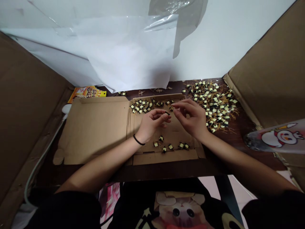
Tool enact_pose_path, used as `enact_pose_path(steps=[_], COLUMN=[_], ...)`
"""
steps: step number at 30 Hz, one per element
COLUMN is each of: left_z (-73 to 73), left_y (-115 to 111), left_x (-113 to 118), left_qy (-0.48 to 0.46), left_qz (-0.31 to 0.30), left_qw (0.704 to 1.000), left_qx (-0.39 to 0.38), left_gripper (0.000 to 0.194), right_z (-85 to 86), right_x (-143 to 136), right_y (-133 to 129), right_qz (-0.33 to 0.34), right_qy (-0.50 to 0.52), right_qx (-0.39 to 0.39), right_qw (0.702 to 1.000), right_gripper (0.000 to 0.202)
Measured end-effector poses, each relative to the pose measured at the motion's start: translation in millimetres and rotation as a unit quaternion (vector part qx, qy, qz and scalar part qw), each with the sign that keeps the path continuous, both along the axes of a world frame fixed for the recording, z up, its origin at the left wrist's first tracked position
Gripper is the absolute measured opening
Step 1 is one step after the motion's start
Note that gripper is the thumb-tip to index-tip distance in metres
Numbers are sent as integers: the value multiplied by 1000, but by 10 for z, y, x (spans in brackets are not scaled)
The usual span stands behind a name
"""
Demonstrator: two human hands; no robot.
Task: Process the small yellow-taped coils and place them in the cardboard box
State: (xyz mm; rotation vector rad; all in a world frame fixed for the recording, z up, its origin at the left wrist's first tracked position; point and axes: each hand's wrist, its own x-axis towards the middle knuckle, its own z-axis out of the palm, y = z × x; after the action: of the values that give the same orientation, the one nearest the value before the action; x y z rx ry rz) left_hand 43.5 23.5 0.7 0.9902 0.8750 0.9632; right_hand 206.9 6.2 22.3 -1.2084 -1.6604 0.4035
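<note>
1. Hands: two, left hand [152,125] and right hand [192,118].
2. Opened cardboard box [95,127]: one.
3. Component heaps: two, small heap [142,106] and large heap [215,105]; overlapping pieces cannot be reliably counted.
4. Loose front components [170,146]: six.
5. Yellow packet [91,92]: one.
6. Printed container [278,138]: one.

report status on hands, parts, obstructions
Left hand pinching dark component; right hand close by, grip unclear. Yellow-topped components scattered on opened cardboard box. No obstruction visible.

an open box [95,130] lies on the table [152,173]. in the box's right half, a cluster of parts [143,106] sits at the back, a few loose parts [170,146] near the front. right of the box are a parts pile [212,101] and, farther out, a cup [278,136]; behind the box's left half, a packet [87,92].
</note>
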Motion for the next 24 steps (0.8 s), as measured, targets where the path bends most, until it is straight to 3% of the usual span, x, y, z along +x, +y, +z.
enact_pose_path(steps=[7, 17, 20, 24], left_z=[19, 16, 16, 10], left_y=[-9, -9, -9, -4], left_x=[2, 2, 4, 2], left_qy=[6, 20, 18, 3], left_qz=[1, -2, -2, 0], left_qw=[1000, 1000, 1000, 1000], left_qx=[3, 15, 14, 10], left_gripper=[41, 40, 40, 40], right_z=[-37, -3, -41, -100], right_x=[-13, 4, 28, 95], right_y=[-2, 6, 34, 83], right_qz=[-4, 21, 14, 21], right_qy=[-24, -31, -67, -144], right_qx=[86, 94, 159, 275], right_qw=[996, 995, 985, 950], right_gripper=[16, 8, 9, 22])
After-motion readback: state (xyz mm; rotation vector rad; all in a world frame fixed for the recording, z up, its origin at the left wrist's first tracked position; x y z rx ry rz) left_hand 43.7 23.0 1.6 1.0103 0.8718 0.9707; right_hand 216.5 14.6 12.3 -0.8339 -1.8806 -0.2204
